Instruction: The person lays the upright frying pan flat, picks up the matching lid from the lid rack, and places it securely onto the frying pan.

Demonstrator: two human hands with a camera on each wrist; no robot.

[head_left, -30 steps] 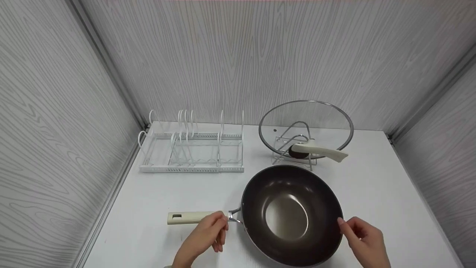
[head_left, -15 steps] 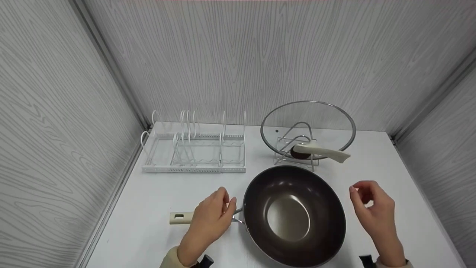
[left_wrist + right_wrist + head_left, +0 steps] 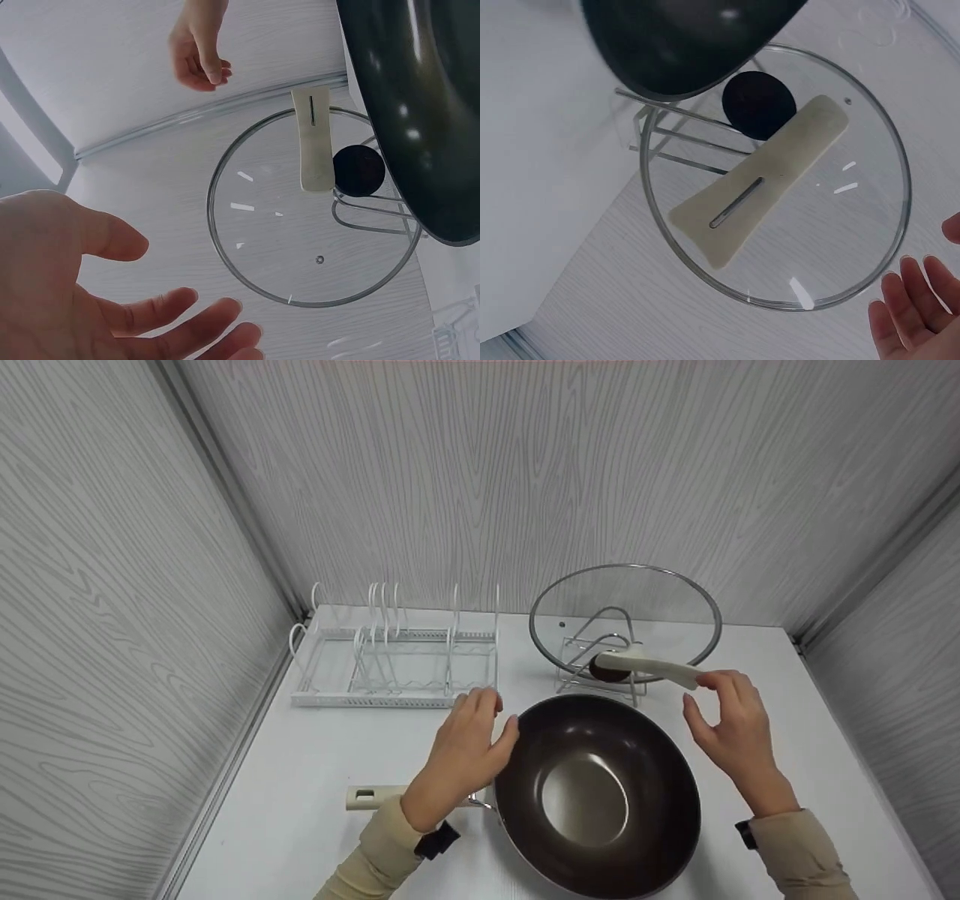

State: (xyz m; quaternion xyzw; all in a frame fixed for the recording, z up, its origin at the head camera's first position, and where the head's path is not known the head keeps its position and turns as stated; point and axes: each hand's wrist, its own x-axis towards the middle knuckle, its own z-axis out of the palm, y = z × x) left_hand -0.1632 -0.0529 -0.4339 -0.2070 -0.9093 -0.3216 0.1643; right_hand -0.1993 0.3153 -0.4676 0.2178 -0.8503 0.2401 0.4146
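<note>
A dark wok lies on the white table, its cream handle pointing left. Behind it a glass lid leans upright in a small wire rack; a cream grip with a dark round base juts from the lid. My right hand hovers near the grip's end, fingers loosely bent; in the right wrist view the hand is apart from the lid. With fingers spread, my left hand is in the air and, in the head view, overlaps the wok's left rim. Neither hand holds anything.
A white wire dish rack with upright loops stands at the back left. Grey wood-grain panels close off the back and both sides of the table.
Both hands have left the wok and moved forward: the left from the handle, up and to the right, the right from the rim towards the lid's grip. The wok stays put.
</note>
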